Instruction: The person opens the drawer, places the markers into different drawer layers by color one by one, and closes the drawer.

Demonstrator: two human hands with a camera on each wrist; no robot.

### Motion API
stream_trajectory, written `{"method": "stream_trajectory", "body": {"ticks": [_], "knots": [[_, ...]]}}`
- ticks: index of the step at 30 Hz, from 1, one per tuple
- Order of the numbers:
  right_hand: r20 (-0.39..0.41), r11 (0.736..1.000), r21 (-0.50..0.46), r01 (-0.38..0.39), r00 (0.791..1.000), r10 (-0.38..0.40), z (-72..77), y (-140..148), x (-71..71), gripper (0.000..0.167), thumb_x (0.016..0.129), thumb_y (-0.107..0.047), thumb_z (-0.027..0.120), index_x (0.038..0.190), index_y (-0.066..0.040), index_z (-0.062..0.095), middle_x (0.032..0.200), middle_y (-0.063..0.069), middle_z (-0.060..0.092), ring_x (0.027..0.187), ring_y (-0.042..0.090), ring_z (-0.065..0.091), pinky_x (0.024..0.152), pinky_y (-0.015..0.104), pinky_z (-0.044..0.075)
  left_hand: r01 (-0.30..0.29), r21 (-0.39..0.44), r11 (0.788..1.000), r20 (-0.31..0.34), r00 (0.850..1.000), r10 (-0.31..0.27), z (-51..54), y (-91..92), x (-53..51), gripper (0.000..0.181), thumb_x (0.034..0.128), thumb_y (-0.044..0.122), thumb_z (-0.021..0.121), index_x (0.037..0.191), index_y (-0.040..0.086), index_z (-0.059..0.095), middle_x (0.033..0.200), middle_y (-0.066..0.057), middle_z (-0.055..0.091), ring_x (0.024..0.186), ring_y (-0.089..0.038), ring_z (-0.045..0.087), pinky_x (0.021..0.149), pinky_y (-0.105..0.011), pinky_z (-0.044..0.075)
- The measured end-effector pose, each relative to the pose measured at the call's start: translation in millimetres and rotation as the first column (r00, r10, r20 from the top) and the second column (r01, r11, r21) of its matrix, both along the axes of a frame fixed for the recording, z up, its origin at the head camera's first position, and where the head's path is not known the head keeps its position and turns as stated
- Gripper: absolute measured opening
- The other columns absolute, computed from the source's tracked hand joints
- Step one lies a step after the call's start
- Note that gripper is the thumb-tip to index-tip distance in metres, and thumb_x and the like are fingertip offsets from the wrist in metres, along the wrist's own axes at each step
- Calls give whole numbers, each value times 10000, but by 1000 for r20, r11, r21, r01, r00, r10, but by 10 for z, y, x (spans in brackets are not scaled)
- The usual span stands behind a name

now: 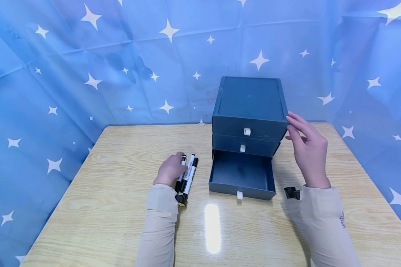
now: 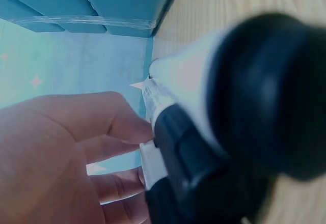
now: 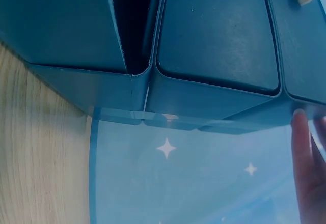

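Observation:
My left hand [image 1: 170, 170] is over three white markers with black ends lying side by side on the table. It pinches the leftmost marker [image 2: 152, 160], thumb on one side and fingers on the other. The middle marker [image 1: 188, 170] and the right marker [image 1: 191, 174] lie beside it. My right hand [image 1: 309, 148] touches the upper right edge of a dark blue drawer cabinet [image 1: 250, 98] with fairly straight fingers. Its fingertips [image 3: 299, 119] also show against the cabinet's side. The bottom drawer [image 1: 242, 172] is pulled out; the two above are pushed in.
The wooden table [image 1: 113, 200] carries the cabinet toward its back right. A blue curtain [image 1: 137, 92] with white stars hangs behind and on both sides. White pull tabs, such as the bottom tab [image 1: 239, 195], stick out from the drawer fronts.

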State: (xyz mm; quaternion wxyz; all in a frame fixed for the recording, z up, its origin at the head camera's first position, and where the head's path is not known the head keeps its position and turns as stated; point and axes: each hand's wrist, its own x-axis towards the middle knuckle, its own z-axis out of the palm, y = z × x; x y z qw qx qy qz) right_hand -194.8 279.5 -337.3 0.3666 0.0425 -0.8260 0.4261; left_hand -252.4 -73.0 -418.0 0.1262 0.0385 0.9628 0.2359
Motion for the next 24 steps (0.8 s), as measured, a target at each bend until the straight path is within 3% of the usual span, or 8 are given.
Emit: {"method": "stream_trajectory", "body": {"ticks": [5, 13, 20, 24], "knots": [[-14, 1000, -7, -12, 1000, 12, 121, -107, 97, 306, 881, -107, 554, 1177, -168, 599, 1230, -54, 538, 943, 6, 570, 668, 83, 433, -37, -5, 999, 24, 999, 37, -20, 16, -1, 522, 843, 249, 565, 1306, 109, 368, 1147, -111, 511, 670, -201, 520, 559, -323, 414], [-20, 1000, -6, -17, 1000, 17, 121, -99, 96, 308, 879, -103, 556, 1175, -175, 601, 1228, -48, 540, 957, 16, 568, 667, 79, 430, -23, -32, 999, 7, 1000, 23, 22, 14, 33, 518, 851, 222, 537, 1330, 119, 369, 1186, -139, 489, 606, -206, 500, 520, -321, 390], [-22, 1000, -15, -28, 999, 27, 162, -126, 117, 307, 876, -91, 557, 1173, -157, 602, 1225, -33, 544, 970, 33, 568, 675, 82, 432, -37, -49, 998, -10, 999, 36, 190, -88, 73, 440, 865, 217, 518, 1281, 146, 392, 766, -29, 564, 522, -178, 482, 474, -322, 383], [-23, 1000, -14, -26, 999, 26, 175, -132, 120, 307, 877, -89, 556, 1173, -154, 601, 1225, -29, 544, 966, 30, 570, 676, 80, 431, -21, -56, 998, -50, 999, 18, 352, -103, 123, 419, 862, 212, 498, 1265, 173, 394, 659, -17, 524, 475, -173, 431, 439, -322, 356]]}}
